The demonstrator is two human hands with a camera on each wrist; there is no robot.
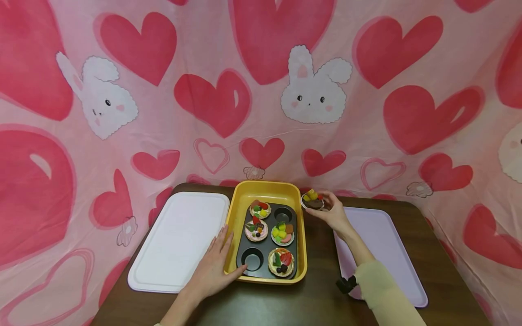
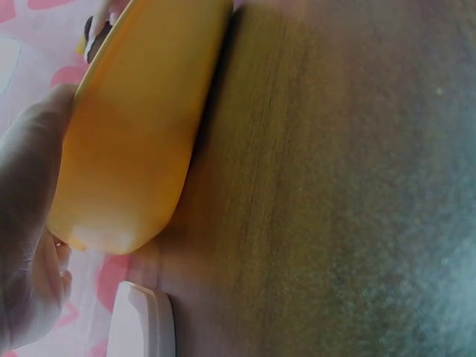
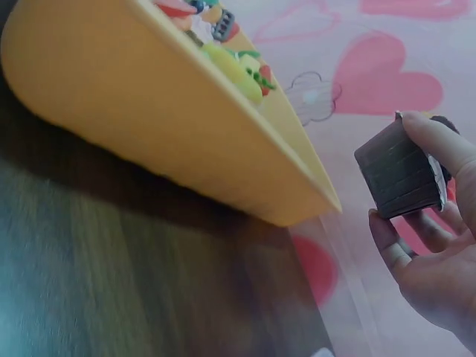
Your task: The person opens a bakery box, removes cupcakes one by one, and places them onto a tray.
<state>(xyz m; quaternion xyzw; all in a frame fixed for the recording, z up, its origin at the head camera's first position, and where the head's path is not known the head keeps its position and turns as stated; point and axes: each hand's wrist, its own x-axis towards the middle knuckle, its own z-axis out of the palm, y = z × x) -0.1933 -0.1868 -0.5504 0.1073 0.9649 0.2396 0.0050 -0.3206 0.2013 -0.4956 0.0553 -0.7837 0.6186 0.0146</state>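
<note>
My right hand (image 1: 332, 213) pinches a toy cupcake (image 1: 313, 200) between thumb and fingers, held up just right of the yellow tray's far right corner. It has a chocolate-brown top with yellow and red fruit; its dark pleated cup (image 3: 398, 167) faces the right wrist camera. My left hand (image 1: 214, 265) rests against the near left corner of the yellow tray (image 1: 269, 280), fingers extended along its left side and thumb over the front rim. Inside lies a dark muffin tin (image 1: 263, 260) with several fruit-topped cakes; its far right cup (image 1: 283, 215) and near left cup (image 1: 253, 259) are empty.
A white board (image 1: 183, 240) lies left of the yellow tray. On the right, a lilac tray (image 1: 391, 258) sits partly under my right forearm. The brown table (image 1: 285, 305) ends at a pink heart-and-rabbit cloth (image 1: 261, 113) hanging behind.
</note>
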